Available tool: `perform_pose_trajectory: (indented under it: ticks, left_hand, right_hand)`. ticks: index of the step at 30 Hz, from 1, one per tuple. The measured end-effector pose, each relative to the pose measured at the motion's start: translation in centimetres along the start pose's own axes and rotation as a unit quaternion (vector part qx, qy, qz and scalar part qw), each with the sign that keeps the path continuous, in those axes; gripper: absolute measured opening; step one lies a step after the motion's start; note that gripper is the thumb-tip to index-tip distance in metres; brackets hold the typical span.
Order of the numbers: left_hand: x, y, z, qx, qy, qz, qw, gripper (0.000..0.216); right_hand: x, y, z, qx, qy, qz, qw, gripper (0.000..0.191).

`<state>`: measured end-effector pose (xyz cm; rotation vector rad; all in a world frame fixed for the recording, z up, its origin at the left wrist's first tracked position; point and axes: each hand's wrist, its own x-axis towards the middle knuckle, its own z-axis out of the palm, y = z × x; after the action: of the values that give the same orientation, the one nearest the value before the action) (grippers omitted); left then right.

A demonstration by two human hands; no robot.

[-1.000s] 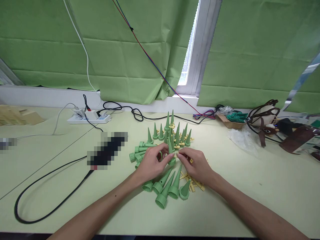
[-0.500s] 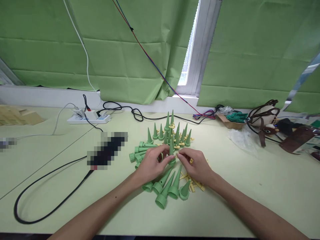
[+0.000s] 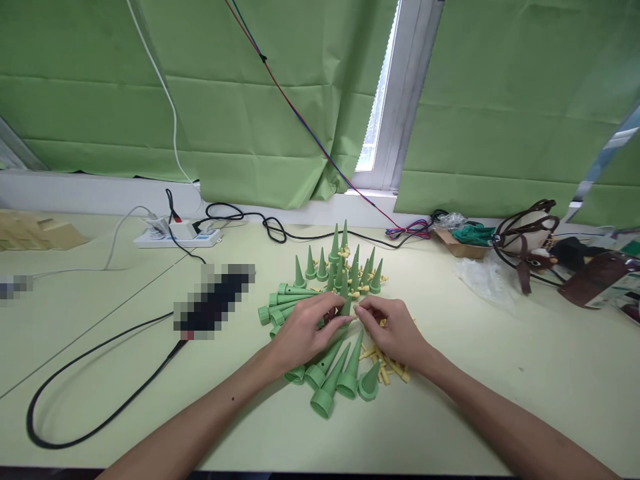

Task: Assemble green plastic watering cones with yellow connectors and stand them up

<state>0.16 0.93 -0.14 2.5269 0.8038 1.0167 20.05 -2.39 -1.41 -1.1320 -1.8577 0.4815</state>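
Note:
My left hand (image 3: 303,330) is closed around a green cone-shaped spike (image 3: 345,307), its tip pointing up and away. My right hand (image 3: 393,330) meets it fingertip to fingertip, pinching something small and yellowish that I cannot make out. Several loose green cones (image 3: 335,377) lie on the table just below my hands, several more lie on their sides at the left (image 3: 280,303), and several stand upright behind (image 3: 345,267). Small yellow connector pieces (image 3: 387,370) are scattered under my right wrist.
A white power strip (image 3: 177,235) with black cables sits at the back left, and a thick black cable (image 3: 90,373) loops across the left of the pale green table (image 3: 500,373). A brown-strapped bag (image 3: 530,243), a plastic bag and a small cardboard tray lie at the right.
The green cone in my left hand has tilted and sunk a little lower. Both hands have stayed together at the same spot.

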Motion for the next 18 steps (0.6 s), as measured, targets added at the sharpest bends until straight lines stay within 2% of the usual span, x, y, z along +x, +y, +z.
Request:
perform_pose_trajectory:
  ticks: [9,18]
  left_hand:
    - [-0.04,-0.19,-0.16,0.006,-0.015,0.047,0.999,0.013]
    - [0.06,-0.09,-0.17,0.006,0.007,0.077,0.997,0.013]
  right_hand:
    - [0.05,-0.08,-0.10,0.009,-0.006,0.014,1.000,0.026]
    - [0.15,0.00,-0.22,0.054,-0.018,0.051,0.997,0.031]
